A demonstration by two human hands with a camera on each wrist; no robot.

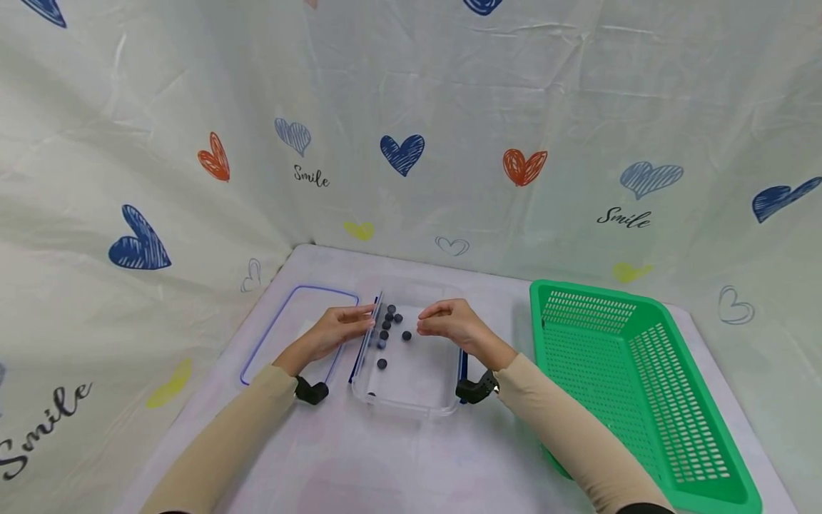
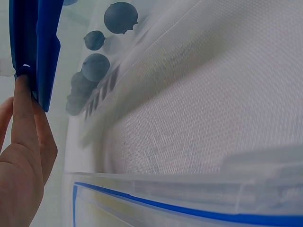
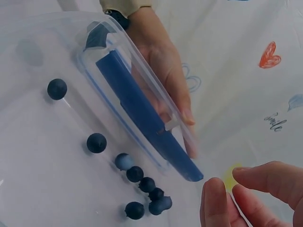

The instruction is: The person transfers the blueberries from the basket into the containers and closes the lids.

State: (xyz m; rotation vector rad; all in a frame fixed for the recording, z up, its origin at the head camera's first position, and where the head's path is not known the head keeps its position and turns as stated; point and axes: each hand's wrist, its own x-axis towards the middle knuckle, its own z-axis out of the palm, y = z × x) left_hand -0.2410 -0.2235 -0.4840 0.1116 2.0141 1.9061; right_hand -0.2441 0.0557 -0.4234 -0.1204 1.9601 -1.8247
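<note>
A clear plastic box (image 1: 417,410) with blue side latches holds several loose blueberries (image 1: 382,364), most of them along its left wall. My left hand (image 1: 330,332) is at that wall from outside, fingers nearly straight. In the left wrist view its fingertips touch the blue latch (image 2: 35,52), which hangs down along the wall in the right wrist view. Over the box, my right hand (image 1: 457,325) hovers with bent fingers and the thumb apart from them. Nothing shows between those fingertips (image 3: 215,189). A single blueberry (image 1: 407,335) lies just left of the right hand.
To the left of the box lies a flat clear lid (image 1: 282,318) with a blue seal. A large green basket (image 1: 597,288) with slotted walls stands at the right. Behind the white table rises a sheet printed with hearts.
</note>
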